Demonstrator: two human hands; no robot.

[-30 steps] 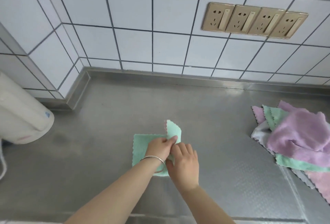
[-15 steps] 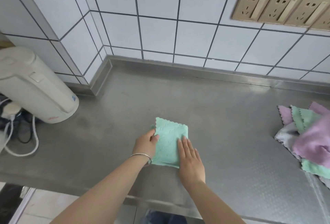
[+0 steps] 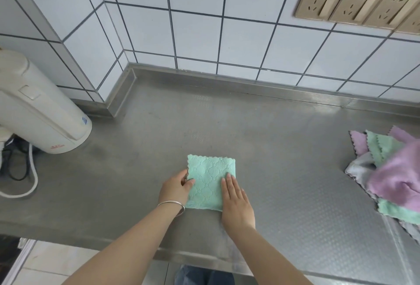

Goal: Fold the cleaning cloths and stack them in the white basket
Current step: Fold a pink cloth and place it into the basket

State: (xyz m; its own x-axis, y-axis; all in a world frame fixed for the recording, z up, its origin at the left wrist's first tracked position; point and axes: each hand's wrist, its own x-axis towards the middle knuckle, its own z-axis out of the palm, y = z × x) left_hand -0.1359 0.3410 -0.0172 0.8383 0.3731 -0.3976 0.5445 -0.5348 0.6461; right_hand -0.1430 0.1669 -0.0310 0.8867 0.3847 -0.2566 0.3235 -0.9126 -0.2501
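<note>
A green cleaning cloth, folded into a small rectangle, lies flat on the steel counter near its front edge. My left hand, with a metal bangle on the wrist, pinches the cloth's left edge between thumb and fingers. My right hand lies flat, fingers together, pressing on the cloth's right side. A loose pile of purple, green and grey cloths sits at the counter's right edge. No white basket is in view.
A white electric kettle-like appliance stands at the left with cables beside it. A tiled wall with a row of gold sockets rises behind the counter. Floor tiles show below the front edge.
The raised flap of the green cloth has been folded down, so the cloth now lies as a flat rectangle. My right hand went from pinching to pressing flat. The camera view shifted left.
</note>
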